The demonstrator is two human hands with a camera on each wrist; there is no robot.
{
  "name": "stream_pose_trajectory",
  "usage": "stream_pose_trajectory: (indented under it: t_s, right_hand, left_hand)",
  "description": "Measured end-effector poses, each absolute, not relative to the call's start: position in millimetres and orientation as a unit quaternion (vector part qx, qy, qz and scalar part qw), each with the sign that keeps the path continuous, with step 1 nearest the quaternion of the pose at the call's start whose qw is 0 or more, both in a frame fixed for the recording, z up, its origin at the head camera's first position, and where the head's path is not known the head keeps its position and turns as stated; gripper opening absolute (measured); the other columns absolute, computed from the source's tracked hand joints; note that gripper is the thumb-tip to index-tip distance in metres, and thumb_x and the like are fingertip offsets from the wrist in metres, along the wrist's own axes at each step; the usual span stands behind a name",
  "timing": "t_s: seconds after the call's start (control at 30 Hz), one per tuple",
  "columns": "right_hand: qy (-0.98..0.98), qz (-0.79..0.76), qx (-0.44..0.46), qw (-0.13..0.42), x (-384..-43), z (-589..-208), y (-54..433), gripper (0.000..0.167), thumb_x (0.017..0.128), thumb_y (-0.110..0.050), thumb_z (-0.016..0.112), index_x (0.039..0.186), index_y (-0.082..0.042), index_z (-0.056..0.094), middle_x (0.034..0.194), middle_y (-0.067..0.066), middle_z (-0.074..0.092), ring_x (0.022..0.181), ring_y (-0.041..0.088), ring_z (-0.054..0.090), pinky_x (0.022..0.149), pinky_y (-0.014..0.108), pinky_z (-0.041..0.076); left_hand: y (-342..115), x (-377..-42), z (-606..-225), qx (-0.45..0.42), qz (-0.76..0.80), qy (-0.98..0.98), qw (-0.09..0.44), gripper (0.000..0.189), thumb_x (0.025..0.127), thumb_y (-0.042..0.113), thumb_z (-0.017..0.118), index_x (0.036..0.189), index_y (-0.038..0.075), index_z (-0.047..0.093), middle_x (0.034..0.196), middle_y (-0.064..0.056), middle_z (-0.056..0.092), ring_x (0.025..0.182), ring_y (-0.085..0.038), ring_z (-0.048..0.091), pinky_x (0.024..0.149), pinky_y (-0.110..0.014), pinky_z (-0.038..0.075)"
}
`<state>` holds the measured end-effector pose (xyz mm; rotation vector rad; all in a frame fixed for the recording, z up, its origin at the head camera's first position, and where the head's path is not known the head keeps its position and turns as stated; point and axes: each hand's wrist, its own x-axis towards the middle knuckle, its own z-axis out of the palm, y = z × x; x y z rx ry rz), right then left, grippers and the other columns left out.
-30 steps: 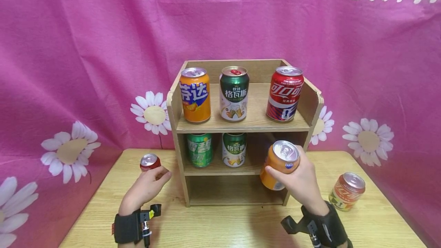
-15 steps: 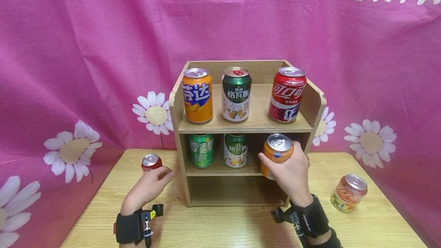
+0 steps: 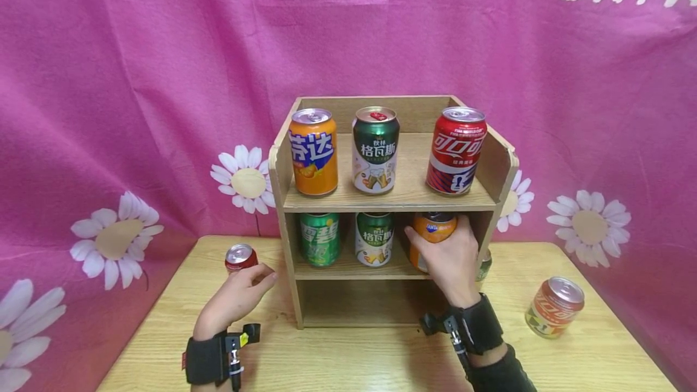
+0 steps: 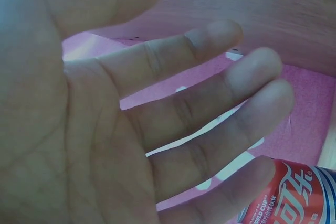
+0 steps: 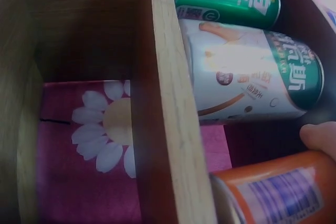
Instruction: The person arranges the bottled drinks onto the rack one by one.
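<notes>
My right hand [image 3: 454, 262] grips an orange Fanta can [image 3: 435, 230] inside the right part of the middle shelf. The can stands upright, its top partly under the upper board. In the right wrist view, the orange can [image 5: 278, 190] has its base by the shelf board's front edge, with the thumb [image 5: 320, 137] against it. Left of it on that shelf stand a white-and-green kvass can [image 3: 374, 241] and a green Sprite can [image 3: 320, 241]. My left hand [image 3: 234, 295] holds nothing, its fingers relaxed. Close behind it stands a red cola can [image 3: 241, 256], partly hidden.
The wooden shelf unit [image 3: 389, 200] has three levels. Up top are an orange Fanta can [image 3: 314, 159], a kvass can [image 3: 376, 156] and a red cola can [image 3: 457, 153]. A red-and-yellow can [image 3: 554, 307] stands at right. Another can [image 3: 483, 266] shows behind the shelf's right side.
My right hand has moved the orange Fanta can forward and slightly left, from in front of the unit into the middle shelf. My left hand has stayed where it was.
</notes>
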<state>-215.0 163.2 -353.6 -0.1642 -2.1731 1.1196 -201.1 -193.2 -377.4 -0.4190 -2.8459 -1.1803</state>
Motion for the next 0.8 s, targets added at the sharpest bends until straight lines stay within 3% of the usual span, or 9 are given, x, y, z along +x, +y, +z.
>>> stream_pose_trajectory:
  t_s: [0.27,0.8]
  right_hand:
    - [-0.834,0.451,-0.061,0.313,-221,-355,165,0.083,0.069,-0.048,0.080,0.127,-0.003,0.040,0.111,0.014,0.054,0.097,0.029,0.055,0.085,0.046,0.045]
    - [-0.823,0.468,-0.067,0.315,-224,-371,162,0.088,0.070,-0.040,0.082,0.133,-0.003,0.033,0.117,0.017,0.049,0.103,0.032,0.052,0.089,0.050,0.043]
  left_hand:
    - [-194,-202,-379,-0.131,-0.374,-0.918,0.013,0.014,0.095,0.020,0.056,0.097,0.010,0.066,0.086,-0.001,0.063,0.076,-0.016,0.051,0.070,-0.034,0.043]
    - [-196,-203,-380,-0.135,-0.377,-0.916,0.020,0.015,0.095,0.020,0.056,0.096,0.009,0.066,0.086,-0.001,0.063,0.078,-0.015,0.053,0.073,-0.034,0.044]
